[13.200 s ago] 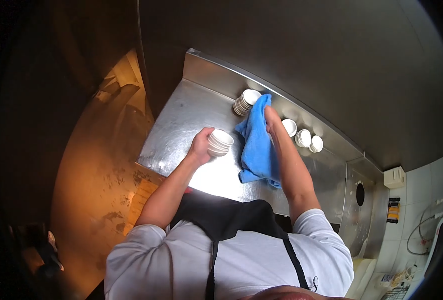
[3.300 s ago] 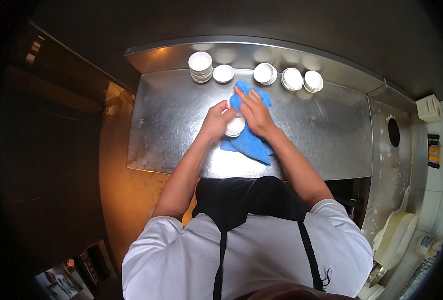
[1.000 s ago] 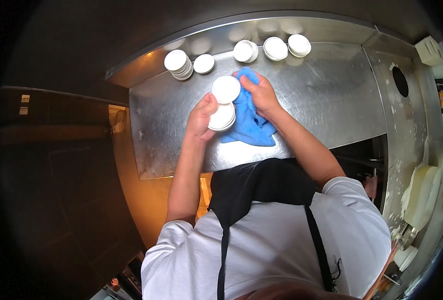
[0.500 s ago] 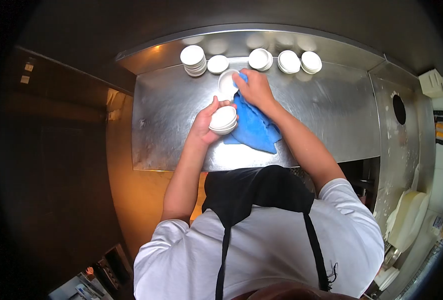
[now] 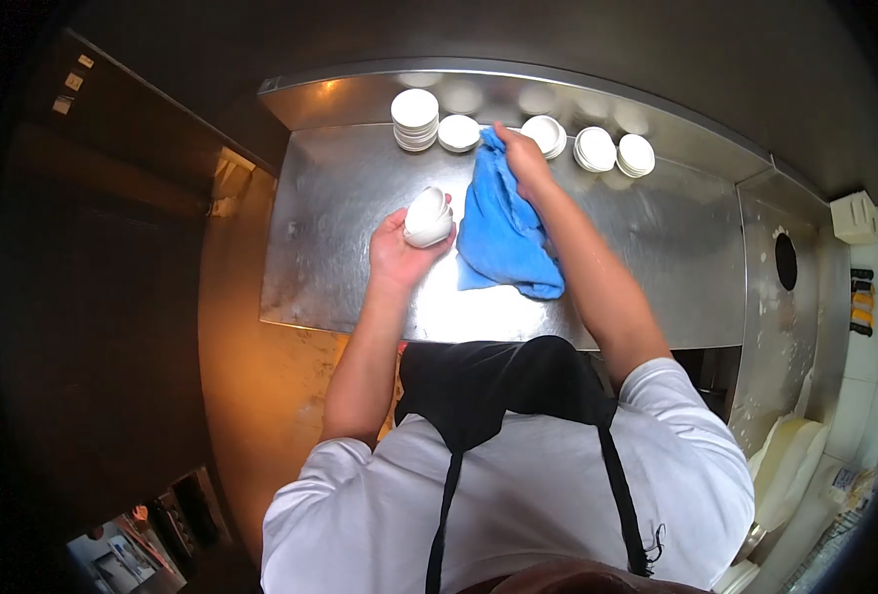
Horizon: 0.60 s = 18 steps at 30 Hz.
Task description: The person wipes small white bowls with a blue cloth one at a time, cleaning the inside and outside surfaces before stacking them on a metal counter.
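My left hand (image 5: 406,252) is cupped around a few small white bowls (image 5: 424,220), nested together and tilted, above the steel counter (image 5: 340,218). My right hand (image 5: 523,158) reaches toward the back, its fingers closed on the top of a blue cloth (image 5: 503,233). The cloth hangs down and spreads toward the front of the counter. Just left of the right hand stands a short stack of white bowls (image 5: 459,133); another stack (image 5: 543,136) is close on its right. Whether a bowl is also in the right hand is hidden.
A taller bowl stack (image 5: 415,119) stands at the back left, with two more stacks, a middle one (image 5: 595,148) and a right one (image 5: 636,155). A raised steel backsplash (image 5: 518,84) runs behind them. At the right is a steel surface with a dark round hole (image 5: 785,261).
My right hand has moved back and lifted the cloth with it. The bowl it held is no longer visible. The left hand has tilted its bowls. The view has shifted slightly.
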Tool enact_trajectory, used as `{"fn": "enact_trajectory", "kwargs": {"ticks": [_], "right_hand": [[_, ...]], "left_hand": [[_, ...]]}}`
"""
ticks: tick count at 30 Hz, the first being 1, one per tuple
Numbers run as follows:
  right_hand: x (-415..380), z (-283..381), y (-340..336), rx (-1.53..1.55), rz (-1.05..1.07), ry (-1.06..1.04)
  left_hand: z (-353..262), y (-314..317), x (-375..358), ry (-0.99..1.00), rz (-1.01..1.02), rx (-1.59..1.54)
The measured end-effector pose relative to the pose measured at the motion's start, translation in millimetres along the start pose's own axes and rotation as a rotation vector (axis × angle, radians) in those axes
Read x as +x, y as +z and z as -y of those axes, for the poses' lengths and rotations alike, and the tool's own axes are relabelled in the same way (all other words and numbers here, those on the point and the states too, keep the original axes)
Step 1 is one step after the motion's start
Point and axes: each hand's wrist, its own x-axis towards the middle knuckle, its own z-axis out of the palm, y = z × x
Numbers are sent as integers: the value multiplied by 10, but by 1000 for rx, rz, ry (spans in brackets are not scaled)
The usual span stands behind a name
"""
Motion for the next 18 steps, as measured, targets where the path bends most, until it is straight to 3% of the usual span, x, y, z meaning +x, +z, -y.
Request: {"fn": "enact_trajectory", "kwargs": {"ticks": [3, 4, 6, 10, 13, 16, 18], "right_hand": [[-127, -192, -308, 684, 221, -82], [-265, -155, -313, 679, 246, -133], [-561, -49, -359, 673, 291, -241], [-954, -67, -232, -375, 369, -582], [-957, -213, -89, -846, 253, -880], [-983, -100, -55, -758, 189, -587], [-916, -127, -44, -631, 83, -510]], "left_hand": [[6, -3, 45, 63, 102, 5], [18, -7, 55, 72, 154, 2], [61, 51, 83, 89, 59, 236], [316, 352, 284, 167, -209, 569], [337, 236, 475, 175, -183, 868], [377, 322, 486, 137, -160, 870], [418, 406, 438, 87, -111, 800]]}}
